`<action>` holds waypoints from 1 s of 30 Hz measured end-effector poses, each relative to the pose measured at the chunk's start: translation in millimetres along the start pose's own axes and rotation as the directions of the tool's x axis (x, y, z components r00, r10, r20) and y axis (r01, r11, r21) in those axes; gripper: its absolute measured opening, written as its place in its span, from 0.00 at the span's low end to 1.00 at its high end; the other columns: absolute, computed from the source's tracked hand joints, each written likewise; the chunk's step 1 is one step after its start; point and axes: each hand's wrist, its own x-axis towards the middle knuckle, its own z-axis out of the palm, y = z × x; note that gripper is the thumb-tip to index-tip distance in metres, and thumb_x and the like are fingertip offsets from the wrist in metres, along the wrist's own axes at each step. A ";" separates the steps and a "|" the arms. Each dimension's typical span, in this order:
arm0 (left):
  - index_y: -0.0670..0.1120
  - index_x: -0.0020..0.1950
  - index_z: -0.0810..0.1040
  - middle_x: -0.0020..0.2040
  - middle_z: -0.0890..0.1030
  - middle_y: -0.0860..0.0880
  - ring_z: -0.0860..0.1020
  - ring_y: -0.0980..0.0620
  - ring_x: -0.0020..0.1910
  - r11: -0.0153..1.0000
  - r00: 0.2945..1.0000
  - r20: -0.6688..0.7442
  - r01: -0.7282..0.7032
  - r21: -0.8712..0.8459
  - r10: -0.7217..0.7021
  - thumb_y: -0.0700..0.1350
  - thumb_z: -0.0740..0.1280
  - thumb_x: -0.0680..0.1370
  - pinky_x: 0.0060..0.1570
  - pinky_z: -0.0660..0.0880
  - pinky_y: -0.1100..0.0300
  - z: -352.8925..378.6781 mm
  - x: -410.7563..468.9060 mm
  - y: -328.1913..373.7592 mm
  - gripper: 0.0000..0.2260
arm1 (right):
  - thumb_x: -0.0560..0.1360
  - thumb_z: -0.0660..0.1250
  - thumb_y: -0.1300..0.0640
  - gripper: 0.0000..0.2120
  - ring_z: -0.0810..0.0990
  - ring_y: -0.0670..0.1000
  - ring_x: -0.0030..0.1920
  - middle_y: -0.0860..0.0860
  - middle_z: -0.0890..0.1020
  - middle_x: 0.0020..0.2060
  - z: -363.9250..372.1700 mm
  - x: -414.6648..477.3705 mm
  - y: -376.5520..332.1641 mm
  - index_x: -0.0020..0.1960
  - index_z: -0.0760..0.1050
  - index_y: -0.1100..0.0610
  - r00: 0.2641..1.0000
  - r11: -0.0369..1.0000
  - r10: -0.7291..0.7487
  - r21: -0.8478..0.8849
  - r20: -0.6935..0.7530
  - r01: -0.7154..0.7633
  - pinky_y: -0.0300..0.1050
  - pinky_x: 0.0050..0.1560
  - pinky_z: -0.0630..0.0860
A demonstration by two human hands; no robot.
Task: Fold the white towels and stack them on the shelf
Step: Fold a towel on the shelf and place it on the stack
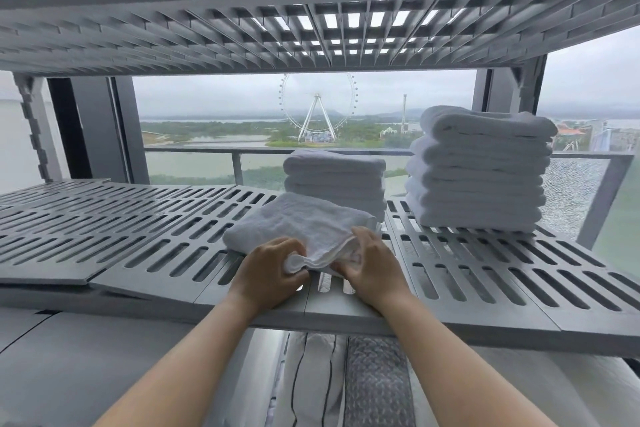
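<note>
Towel (301,222) lies folded on the shelf (138,239); my left grip (268,265) and right grip (372,260) pinch its near edge, a short stack (336,180) just behind.

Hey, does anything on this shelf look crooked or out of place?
Yes. At the front left, the grey slotted plastic shelf panels don't sit flush: one edge rides above its neighbour. The folded white towel stacks look tidy.

A folded white towel (298,222) lies flat at the frame's centre on the grey slotted shelf (138,236), near its front edge. Just behind it stands a short towel stack (334,180). At right, apart, stands a taller stack (478,170).
</note>
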 end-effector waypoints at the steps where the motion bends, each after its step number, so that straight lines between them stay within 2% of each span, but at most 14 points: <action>1: 0.48 0.44 0.78 0.48 0.83 0.52 0.80 0.51 0.46 1.000 1.000 0.001 0.014 0.005 -0.014 0.46 0.71 0.67 0.46 0.76 0.55 0.5 0.3 -0.5 0.08 | 0.69 0.73 0.51 0.31 0.75 0.55 0.60 0.52 0.73 0.65 0.4 0.5 -0.1 0.68 0.65 0.57 1.000 1.000 0.008 -0.008 0.000 -0.008 0.45 0.57 0.70; 5: 0.48 0.44 0.76 0.48 0.83 0.52 0.80 0.51 0.47 0.998 0.998 -0.002 0.055 0.008 -0.055 0.45 0.71 0.67 0.47 0.76 0.55 2.7 0.6 -1.1 0.08 | 0.71 0.71 0.57 0.23 0.76 0.55 0.57 0.53 0.75 0.61 0.5 0.3 -0.6 0.64 0.69 0.58 0.999 0.999 0.025 -0.020 -0.021 -0.025 0.45 0.54 0.71; 8: 0.50 0.46 0.77 0.49 0.83 0.53 0.80 0.52 0.47 0.999 0.999 0.023 0.047 0.013 -0.047 0.45 0.72 0.67 0.47 0.76 0.59 1.8 0.7 -2.4 0.10 | 0.71 0.71 0.56 0.26 0.76 0.55 0.59 0.53 0.75 0.62 -1.6 -0.5 -0.6 0.66 0.68 0.58 1.000 1.000 0.010 -0.011 -0.014 -0.010 0.45 0.58 0.71; 10: 0.51 0.52 0.78 0.52 0.82 0.54 0.80 0.55 0.50 0.999 0.999 0.040 0.033 0.021 -0.034 0.45 0.74 0.66 0.50 0.73 0.64 0.7 0.0 -3.6 0.15 | 0.71 0.71 0.55 0.26 0.76 0.55 0.59 0.53 0.75 0.62 -2.4 -1.0 -0.6 0.66 0.68 0.58 1.000 1.000 0.003 -0.001 -0.008 -0.003 0.46 0.58 0.71; 13: 0.51 0.58 0.79 0.56 0.81 0.54 0.78 0.55 0.54 0.999 0.998 0.061 0.027 0.038 -0.029 0.43 0.73 0.65 0.54 0.72 0.65 0.0 -0.2 -4.1 0.21 | 0.71 0.71 0.54 0.25 0.76 0.55 0.59 0.53 0.75 0.62 -2.2 -1.8 -0.9 0.65 0.68 0.58 1.000 1.000 -0.017 -0.007 -0.004 0.017 0.46 0.59 0.72; 17: 0.50 0.57 0.81 0.57 0.81 0.53 0.79 0.54 0.54 0.999 0.996 0.087 -0.010 0.053 0.005 0.42 0.71 0.69 0.55 0.74 0.62 0.1 2.7 -2.3 0.16 | 0.71 0.72 0.54 0.28 0.75 0.55 0.61 0.53 0.74 0.63 -3.9 -3.1 -3.4 0.67 0.67 0.59 1.000 1.000 -0.027 0.002 -0.003 0.027 0.45 0.61 0.70; 20: 0.49 0.54 0.81 0.52 0.82 0.51 0.80 0.51 0.50 0.998 0.994 0.108 -0.018 0.058 0.012 0.42 0.68 0.72 0.50 0.76 0.55 -5.2 7.0 2.3 0.11 | 0.70 0.72 0.55 0.29 0.73 0.54 0.63 0.53 0.74 0.64 -7.0 -4.7 -7.0 0.67 0.67 0.59 0.998 0.998 -0.061 0.020 0.006 0.061 0.41 0.63 0.67; 23: 0.50 0.50 0.80 0.46 0.83 0.50 0.81 0.47 0.44 0.997 0.998 0.060 0.015 0.073 -0.019 0.44 0.66 0.74 0.43 0.77 0.53 -14.4 15.4 6.0 0.07 | 0.71 0.72 0.55 0.27 0.74 0.52 0.63 0.52 0.73 0.66 -11.1 -0.5 -9.4 0.67 0.69 0.58 0.997 0.998 -0.059 0.028 -0.042 0.061 0.36 0.61 0.64; 27: 0.51 0.53 0.78 0.44 0.83 0.48 0.80 0.45 0.43 0.986 0.997 -0.043 0.070 0.148 -0.064 0.48 0.63 0.76 0.38 0.71 0.58 -23.0 29.9 4.1 0.08 | 0.71 0.72 0.53 0.28 0.69 0.52 0.68 0.52 0.71 0.68 -14.2 15.3 -15.1 0.68 0.68 0.56 0.997 0.998 -0.044 0.037 -0.069 0.046 0.42 0.67 0.64; 30: 0.49 0.55 0.75 0.41 0.81 0.45 0.79 0.42 0.42 0.968 0.989 -0.082 0.137 0.212 -0.122 0.46 0.60 0.76 0.38 0.74 0.54 -22.7 40.3 -4.8 0.09 | 0.71 0.71 0.51 0.30 0.64 0.52 0.71 0.53 0.67 0.70 -9.8 26.4 -16.4 0.70 0.66 0.56 0.997 0.999 0.004 0.035 -0.078 -0.001 0.40 0.68 0.59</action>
